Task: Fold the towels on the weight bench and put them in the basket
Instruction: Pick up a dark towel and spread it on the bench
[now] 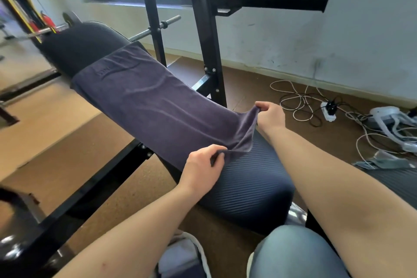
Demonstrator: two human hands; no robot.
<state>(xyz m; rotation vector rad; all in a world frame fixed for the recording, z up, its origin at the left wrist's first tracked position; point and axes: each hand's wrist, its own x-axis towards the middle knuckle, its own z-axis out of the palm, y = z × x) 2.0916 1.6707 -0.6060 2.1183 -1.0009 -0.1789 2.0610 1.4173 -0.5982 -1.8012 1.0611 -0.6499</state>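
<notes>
The padded black desk [248,187] runs away from the person, and one dark purple towel [144,97] lies spread lengthwise along it, flat, presumably so it can be folded end over end. The left hand [200,167] and right hand [269,115] each pinch a near corner, fingers [216,150] closed on the cloth, holding that edge raised off the padding. No basket is in view. An embossed mark [106,72] near the towel's far end is too faint to read.
</notes>
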